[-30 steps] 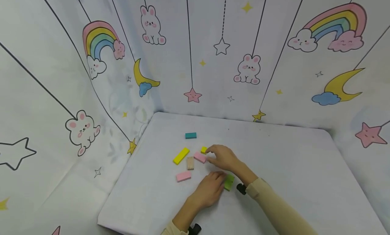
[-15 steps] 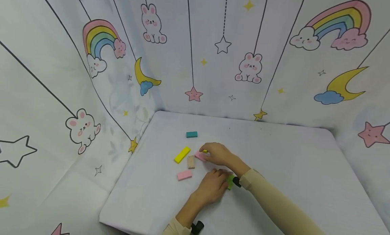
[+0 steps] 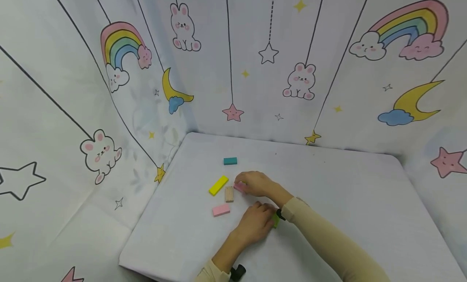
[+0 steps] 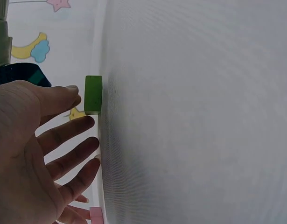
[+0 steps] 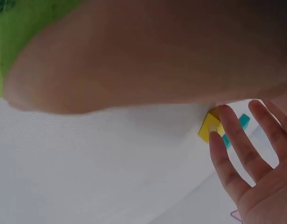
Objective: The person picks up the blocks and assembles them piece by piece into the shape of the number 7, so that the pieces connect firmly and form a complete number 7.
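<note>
Pink block point(image 3: 238, 187) juts left from under the right hand point(image 3: 257, 183), grip unclear; left hand point(image 3: 255, 222), fingers splayed, flanks green block point(image 4: 93, 93).

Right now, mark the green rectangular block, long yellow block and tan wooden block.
Green rectangular block point(image 4: 93, 94): left wrist view, its camera-facing side.
Long yellow block point(image 3: 218, 185): head view, middle of its top face.
Tan wooden block point(image 3: 229, 193): head view, its top face.
</note>
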Tool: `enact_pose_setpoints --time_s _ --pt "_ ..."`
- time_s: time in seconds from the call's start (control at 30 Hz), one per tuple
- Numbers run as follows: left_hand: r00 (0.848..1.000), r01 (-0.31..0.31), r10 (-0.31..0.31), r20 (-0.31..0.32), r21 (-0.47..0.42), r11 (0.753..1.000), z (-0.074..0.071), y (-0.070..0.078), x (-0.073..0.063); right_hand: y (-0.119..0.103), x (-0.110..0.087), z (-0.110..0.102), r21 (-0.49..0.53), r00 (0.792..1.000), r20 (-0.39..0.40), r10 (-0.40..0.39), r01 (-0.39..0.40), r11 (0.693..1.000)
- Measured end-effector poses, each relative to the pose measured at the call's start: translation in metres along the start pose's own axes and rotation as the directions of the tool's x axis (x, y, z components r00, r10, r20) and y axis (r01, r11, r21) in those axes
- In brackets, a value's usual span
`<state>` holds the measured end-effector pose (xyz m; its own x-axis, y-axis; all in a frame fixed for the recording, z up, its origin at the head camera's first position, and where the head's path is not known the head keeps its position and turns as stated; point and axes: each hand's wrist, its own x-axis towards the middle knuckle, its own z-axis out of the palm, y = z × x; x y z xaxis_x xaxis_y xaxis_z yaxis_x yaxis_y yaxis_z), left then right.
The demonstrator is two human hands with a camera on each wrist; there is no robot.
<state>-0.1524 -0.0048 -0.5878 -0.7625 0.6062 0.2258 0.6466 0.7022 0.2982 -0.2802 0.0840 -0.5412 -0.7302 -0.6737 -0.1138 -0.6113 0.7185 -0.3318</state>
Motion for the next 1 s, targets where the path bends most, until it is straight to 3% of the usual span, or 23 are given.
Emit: enact_pose_setpoints --time_s 0.53,1.0 --pt "0.999 -0.009 0.011 -0.030 0.080 0.997 0.0058 -0.0008 0.0016 0.0010 0.0032 0.0034 -0.074 1.000 -0.002 -0.026 0.025 0.997" --pt "1.000 0.021 -0.021 -0.013 0.028 0.999 0.0046 0.0003 0.0039 0.0062 -0.0024 0.0031 -0.028 1.000 -0.024 0.007 -0.008 1.000"
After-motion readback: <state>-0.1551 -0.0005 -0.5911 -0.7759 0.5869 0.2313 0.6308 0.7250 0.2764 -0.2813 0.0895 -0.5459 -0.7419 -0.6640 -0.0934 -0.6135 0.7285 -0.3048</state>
